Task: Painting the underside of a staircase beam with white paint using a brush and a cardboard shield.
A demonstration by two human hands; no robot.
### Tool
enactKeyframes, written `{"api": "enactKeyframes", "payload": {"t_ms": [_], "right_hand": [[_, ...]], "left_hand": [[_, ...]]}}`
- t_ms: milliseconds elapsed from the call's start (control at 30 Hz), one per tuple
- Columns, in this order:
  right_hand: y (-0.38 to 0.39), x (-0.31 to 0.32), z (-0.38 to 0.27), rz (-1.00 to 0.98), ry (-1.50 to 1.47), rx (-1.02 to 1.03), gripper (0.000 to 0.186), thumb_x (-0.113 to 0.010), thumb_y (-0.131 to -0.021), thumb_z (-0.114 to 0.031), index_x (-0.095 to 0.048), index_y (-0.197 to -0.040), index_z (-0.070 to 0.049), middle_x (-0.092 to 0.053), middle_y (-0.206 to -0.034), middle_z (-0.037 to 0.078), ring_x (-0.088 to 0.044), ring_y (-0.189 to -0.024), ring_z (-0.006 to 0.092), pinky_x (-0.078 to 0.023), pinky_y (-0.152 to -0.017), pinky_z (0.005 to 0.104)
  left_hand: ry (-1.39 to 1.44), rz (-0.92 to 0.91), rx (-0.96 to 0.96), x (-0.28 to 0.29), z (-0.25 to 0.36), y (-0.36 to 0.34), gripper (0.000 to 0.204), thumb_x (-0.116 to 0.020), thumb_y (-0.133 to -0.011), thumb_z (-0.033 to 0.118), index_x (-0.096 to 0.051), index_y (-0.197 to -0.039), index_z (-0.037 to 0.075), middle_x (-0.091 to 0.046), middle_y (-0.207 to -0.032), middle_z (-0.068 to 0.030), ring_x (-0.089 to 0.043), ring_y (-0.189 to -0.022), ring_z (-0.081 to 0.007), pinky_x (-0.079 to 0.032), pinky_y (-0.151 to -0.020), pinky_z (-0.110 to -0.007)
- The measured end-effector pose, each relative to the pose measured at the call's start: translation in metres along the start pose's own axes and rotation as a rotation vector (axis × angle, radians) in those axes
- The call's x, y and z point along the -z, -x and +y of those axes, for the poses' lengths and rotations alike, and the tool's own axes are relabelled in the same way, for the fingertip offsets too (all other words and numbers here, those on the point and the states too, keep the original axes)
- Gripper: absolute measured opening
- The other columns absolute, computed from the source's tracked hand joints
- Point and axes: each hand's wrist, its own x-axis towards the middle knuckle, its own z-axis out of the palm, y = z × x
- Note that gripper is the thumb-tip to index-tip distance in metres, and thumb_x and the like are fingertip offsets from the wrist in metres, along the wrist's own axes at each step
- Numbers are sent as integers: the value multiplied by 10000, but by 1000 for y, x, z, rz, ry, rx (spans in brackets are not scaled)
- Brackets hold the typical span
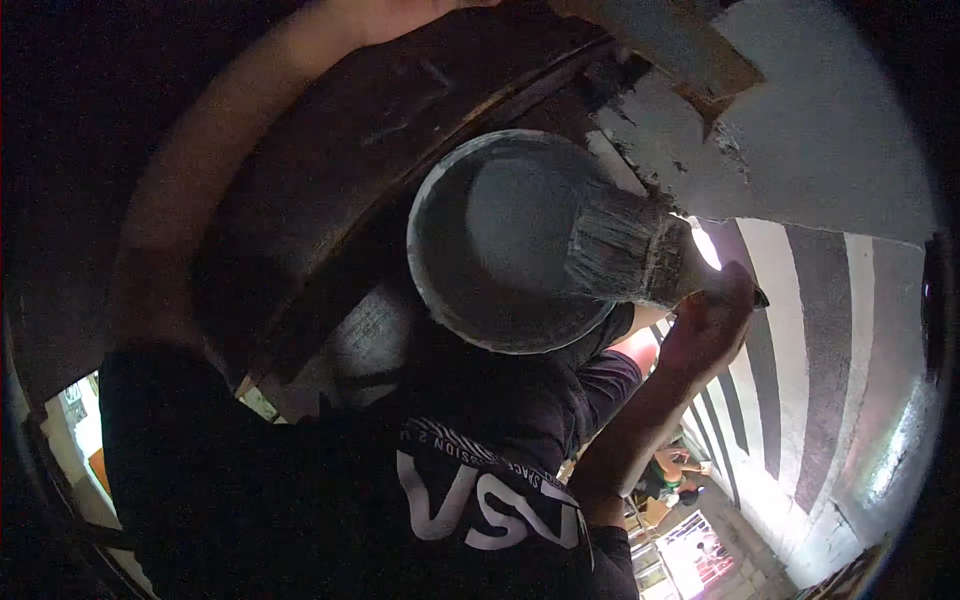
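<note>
While the left hand [415, 10] is near the upper edge of a dark panel [370, 150], its fingers impossible to judge, a round bucket [500, 215] shows its grey inside; over its right rim, a wide brush [615, 240] points left, gripped by the curled right hand [715, 310].

Wearer's outfit, head camera.
I log a black short-sleeved T-shirt [330, 490], large pale lettering [505, 512] with smaller print [470, 445] alongside, bare forearms [645, 420], dark legwear [608, 388].
</note>
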Motion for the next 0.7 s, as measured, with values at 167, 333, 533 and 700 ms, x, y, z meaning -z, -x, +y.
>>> {"api": "enactKeyframes", "payload": {"t_ms": [167,333,533,700], "right_hand": [[-3,-16,-10,-79,-589,-206,403,-534,-1035,-324,-627,-1186,38,-695,-1103,226,-718,-762,217,-586,-527,306],[5,-15,-1,-507,-893,-228,414,-526,-1034,-277,-557,-1311,30,-628,-1271,211,-685,-983,244,-593,-683,330],[21,7,42,-198,-710,191,358,-575,-995,-183,-540,-1309,-15,-611,-1206,158,-666,-1025,293,-582,-841,413],[12,40,32,398,629,753,352,-641,-937,-180,-584,-1252,-34,-674,-1068,125,-697,-953,302,-569,-813,421]], "left_hand": [[26,105,2,-1,0,1,356,-487,-942,176,-581,-1216,-33,-672,-1155,-179,-674,-927,-342,-546,-836,-471],[107,138,-27,1,0,7,260,-515,-939,164,-628,-1102,-4,-668,-1128,-151,-642,-937,-307,-512,-842,-461],[-40,-295,-208,13,0,8,188,-579,-974,143,-692,-1063,23,-715,-959,-105,-686,-896,-274,-505,-909,-468],[-45,-283,-199,35,-2,6,222,-569,-979,148,-698,-1099,13,-740,-969,-99,-710,-922,-269,-526,-912,-477]]}}
